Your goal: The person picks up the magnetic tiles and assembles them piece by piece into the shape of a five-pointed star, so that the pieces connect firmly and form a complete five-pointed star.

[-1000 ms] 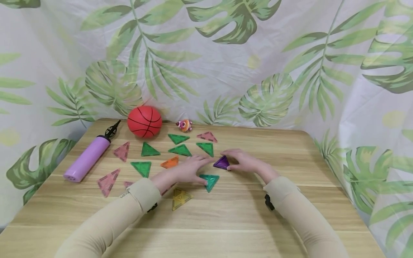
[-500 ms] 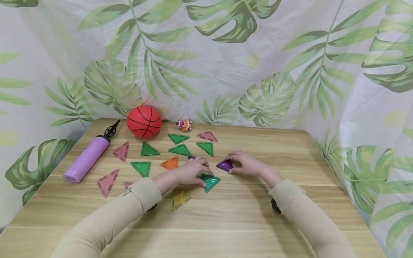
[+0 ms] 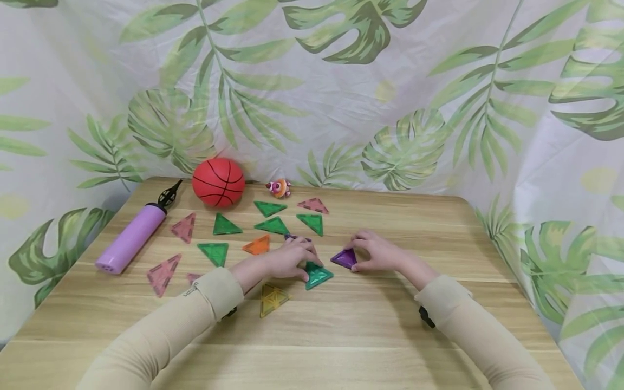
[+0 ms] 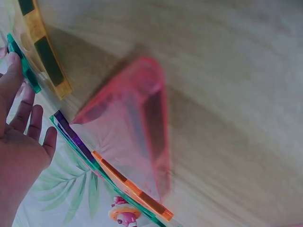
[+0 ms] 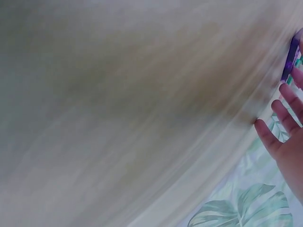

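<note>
Small dark marks [image 3: 192, 290] on the cuff of the left sleeve [image 3: 161, 330] looked like lettering but were too small to read.

The left hand [image 3: 291, 258] held a teal triangle [image 3: 319, 277] in a narrow pinch, the thumb at its near side and the fingers over its far side. The right hand [image 3: 374, 252] pinched a purple triangle [image 3: 345, 259] between thumb and fingertips, while its other fingers were spread apart in the right wrist view. The two held pieces were near each other but apart, the purple one farther to the right.

Just beyond the left hand's fingers was a second purple triangle [image 3: 299, 237], partly hidden. An orange triangle [image 3: 257, 246] was to that hand's left, and a yellow triangle [image 3: 273, 299] lay on its near side. Green triangles [image 3: 273, 226] and pink triangles [image 3: 164, 275] were scattered beyond and left of it on the wooden table [image 3: 351, 336]. Farther off were a red ball [image 3: 218, 182], a small toy [image 3: 279, 188] and a lilac pump [image 3: 132, 238].
</note>
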`<state>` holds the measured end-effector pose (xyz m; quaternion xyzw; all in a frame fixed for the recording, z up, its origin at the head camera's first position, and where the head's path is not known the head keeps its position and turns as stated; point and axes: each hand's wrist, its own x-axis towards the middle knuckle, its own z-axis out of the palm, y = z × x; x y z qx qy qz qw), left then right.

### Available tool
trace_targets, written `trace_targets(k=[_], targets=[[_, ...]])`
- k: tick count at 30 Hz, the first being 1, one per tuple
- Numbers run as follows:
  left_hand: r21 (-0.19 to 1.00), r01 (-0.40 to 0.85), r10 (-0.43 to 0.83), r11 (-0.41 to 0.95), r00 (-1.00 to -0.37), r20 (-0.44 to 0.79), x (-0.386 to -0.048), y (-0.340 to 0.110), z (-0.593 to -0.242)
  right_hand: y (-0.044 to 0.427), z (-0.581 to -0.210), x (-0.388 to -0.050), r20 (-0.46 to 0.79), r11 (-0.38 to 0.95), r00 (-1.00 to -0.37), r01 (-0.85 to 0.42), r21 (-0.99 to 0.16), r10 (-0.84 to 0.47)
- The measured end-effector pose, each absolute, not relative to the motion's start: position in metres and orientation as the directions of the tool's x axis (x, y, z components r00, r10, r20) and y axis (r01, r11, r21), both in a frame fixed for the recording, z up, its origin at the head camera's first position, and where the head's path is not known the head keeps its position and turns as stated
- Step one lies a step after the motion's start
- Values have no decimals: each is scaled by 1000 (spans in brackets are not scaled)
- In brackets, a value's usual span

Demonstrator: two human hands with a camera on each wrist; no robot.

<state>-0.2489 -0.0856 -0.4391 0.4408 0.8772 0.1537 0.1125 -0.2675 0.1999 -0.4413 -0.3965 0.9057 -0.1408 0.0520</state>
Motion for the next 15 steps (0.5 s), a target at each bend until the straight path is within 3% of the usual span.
trace_targets(k=[15], targets=[[357, 675, 731, 646, -681, -35, -247, -84, -440, 205, -435, -250, -52, 548, -559, -782, -297, -827]])
